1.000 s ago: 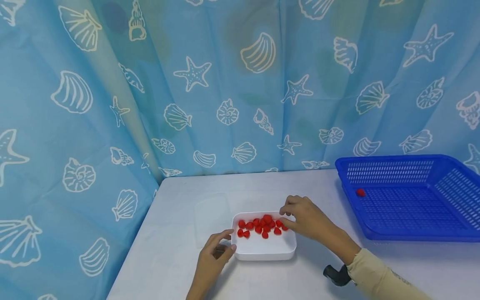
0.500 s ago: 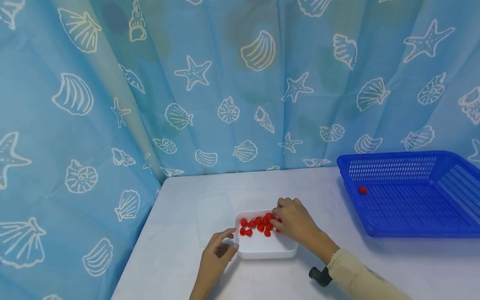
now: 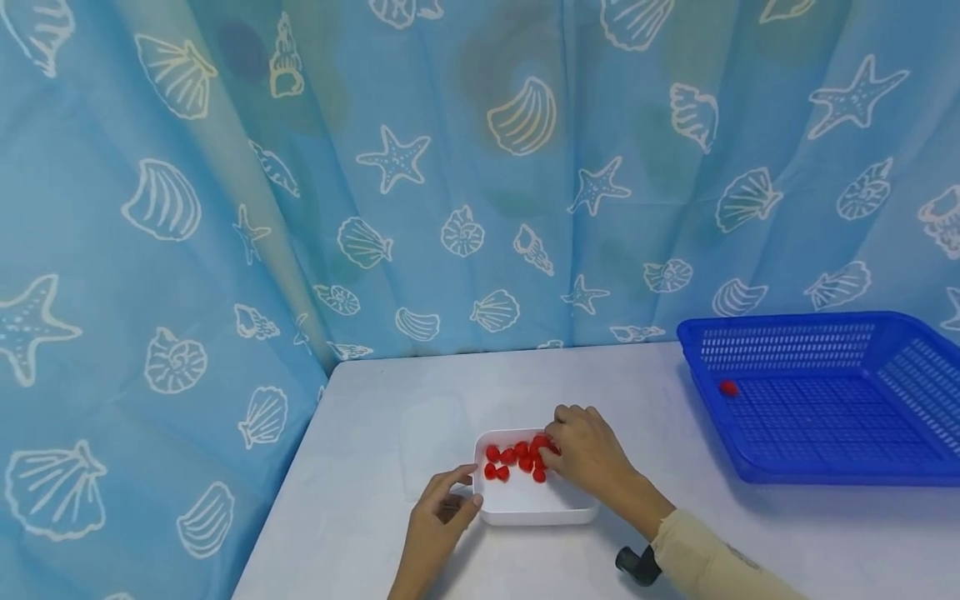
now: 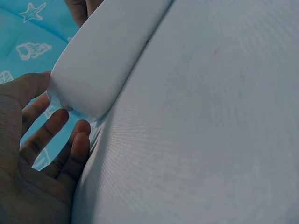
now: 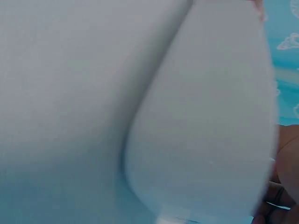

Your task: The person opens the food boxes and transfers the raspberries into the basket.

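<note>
A shallow white box [image 3: 538,516] stands on the table, with several small red berry-like pieces [image 3: 508,457] gathered toward its back. At its left end is my left hand [image 3: 435,521], thumb and index finger touching the side. The left wrist view shows that thumb [image 4: 35,86] right at the rim, the other fingers spread loosely beyond the corner. My right hand [image 3: 588,450] reaches down over the back right of the box, fingers among the red pieces. Its fingertips are partly hidden, and I cannot tell whether they pinch a piece. In the right wrist view the box wall [image 5: 201,112] covers most of the fingers.
A large blue plastic basket [image 3: 847,467] stands at the right, one red piece [image 3: 728,388] lying inside near its left wall. A flat translucent lid-like sheet [image 3: 431,425] lies behind the left hand. A shell-patterned blue curtain [image 3: 480,183] hangs along the back and left.
My right hand has moved left and down from the box's right back corner into the red pieces, covering some of them. My left hand stays at the box's left end.
</note>
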`<control>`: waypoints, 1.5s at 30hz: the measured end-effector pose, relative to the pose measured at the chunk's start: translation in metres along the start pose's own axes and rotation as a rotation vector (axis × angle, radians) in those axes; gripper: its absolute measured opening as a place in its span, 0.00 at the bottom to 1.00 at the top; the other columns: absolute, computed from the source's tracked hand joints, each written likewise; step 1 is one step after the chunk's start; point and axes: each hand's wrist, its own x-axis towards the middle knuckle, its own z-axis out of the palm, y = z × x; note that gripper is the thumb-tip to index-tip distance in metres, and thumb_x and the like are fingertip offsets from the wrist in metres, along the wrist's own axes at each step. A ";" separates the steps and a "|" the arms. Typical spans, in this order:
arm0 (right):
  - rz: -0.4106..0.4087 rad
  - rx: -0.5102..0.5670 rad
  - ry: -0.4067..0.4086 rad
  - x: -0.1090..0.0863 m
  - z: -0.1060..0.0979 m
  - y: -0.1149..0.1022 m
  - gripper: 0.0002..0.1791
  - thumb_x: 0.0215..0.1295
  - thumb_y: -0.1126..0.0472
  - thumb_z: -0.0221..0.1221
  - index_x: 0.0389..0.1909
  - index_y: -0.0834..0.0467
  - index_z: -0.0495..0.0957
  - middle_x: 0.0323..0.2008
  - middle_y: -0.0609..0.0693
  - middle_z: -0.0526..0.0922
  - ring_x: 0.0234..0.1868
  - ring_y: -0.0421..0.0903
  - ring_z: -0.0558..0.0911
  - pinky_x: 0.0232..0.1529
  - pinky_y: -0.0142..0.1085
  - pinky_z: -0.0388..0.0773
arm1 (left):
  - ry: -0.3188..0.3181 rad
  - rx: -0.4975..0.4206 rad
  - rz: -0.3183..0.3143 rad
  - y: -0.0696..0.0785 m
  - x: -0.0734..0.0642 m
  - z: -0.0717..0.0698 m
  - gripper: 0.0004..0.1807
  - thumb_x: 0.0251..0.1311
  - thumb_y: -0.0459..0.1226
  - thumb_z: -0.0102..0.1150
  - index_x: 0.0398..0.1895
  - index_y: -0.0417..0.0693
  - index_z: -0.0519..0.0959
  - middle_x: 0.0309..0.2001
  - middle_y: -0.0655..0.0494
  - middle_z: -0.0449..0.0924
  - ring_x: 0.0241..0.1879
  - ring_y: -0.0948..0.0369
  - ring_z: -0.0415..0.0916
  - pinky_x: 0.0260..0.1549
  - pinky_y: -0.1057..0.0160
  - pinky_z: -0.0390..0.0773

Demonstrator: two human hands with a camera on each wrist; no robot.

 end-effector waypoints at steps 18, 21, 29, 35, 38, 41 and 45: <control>0.024 0.237 0.068 -0.033 -0.078 0.038 0.09 0.46 0.53 0.69 0.31 0.46 0.83 0.27 0.36 0.71 0.32 0.37 0.71 0.32 0.31 0.71 | 0.016 0.005 0.024 -0.005 -0.001 -0.002 0.21 0.55 0.48 0.62 0.53 0.72 0.73 0.45 0.66 0.72 0.35 0.64 0.76 0.35 0.68 0.78; 0.041 0.235 0.079 -0.038 -0.091 0.053 0.10 0.47 0.54 0.70 0.32 0.46 0.83 0.28 0.37 0.72 0.32 0.38 0.71 0.31 0.32 0.72 | 0.017 -0.003 0.034 -0.005 0.000 -0.003 0.21 0.55 0.47 0.62 0.54 0.71 0.73 0.45 0.65 0.72 0.34 0.63 0.76 0.33 0.68 0.78; 0.049 0.242 0.172 -0.039 -0.129 0.103 0.09 0.47 0.58 0.69 0.32 0.51 0.84 0.27 0.41 0.72 0.27 0.39 0.70 0.20 0.28 0.70 | 0.026 -0.009 0.016 0.002 0.001 -0.008 0.21 0.55 0.46 0.62 0.54 0.70 0.74 0.45 0.66 0.72 0.34 0.63 0.77 0.31 0.67 0.79; 0.107 0.207 0.164 -0.042 -0.150 0.137 0.11 0.51 0.54 0.68 0.35 0.53 0.84 0.26 0.45 0.70 0.25 0.42 0.67 0.16 0.29 0.64 | 0.029 0.003 -0.004 0.008 0.003 -0.006 0.21 0.55 0.47 0.62 0.53 0.72 0.73 0.45 0.66 0.71 0.34 0.63 0.77 0.30 0.68 0.79; 0.126 0.198 0.140 -0.044 -0.151 0.152 0.13 0.51 0.53 0.67 0.35 0.56 0.83 0.26 0.46 0.71 0.26 0.43 0.68 0.17 0.30 0.64 | 0.032 0.000 -0.028 0.007 0.001 -0.005 0.21 0.54 0.47 0.62 0.53 0.73 0.73 0.45 0.66 0.71 0.34 0.63 0.77 0.30 0.67 0.79; 0.162 0.178 0.112 -0.048 -0.150 0.167 0.12 0.51 0.54 0.67 0.35 0.56 0.83 0.26 0.46 0.70 0.26 0.44 0.67 0.18 0.31 0.64 | 0.018 -0.014 -0.040 0.004 0.000 -0.002 0.21 0.54 0.48 0.62 0.53 0.73 0.74 0.45 0.65 0.71 0.34 0.62 0.77 0.30 0.67 0.79; 0.183 0.140 0.099 -0.050 -0.151 0.189 0.11 0.51 0.54 0.67 0.34 0.55 0.84 0.25 0.47 0.71 0.25 0.44 0.67 0.17 0.32 0.63 | 0.006 -0.019 -0.053 0.003 -0.001 0.004 0.21 0.54 0.48 0.62 0.52 0.74 0.73 0.45 0.64 0.71 0.34 0.62 0.77 0.29 0.68 0.79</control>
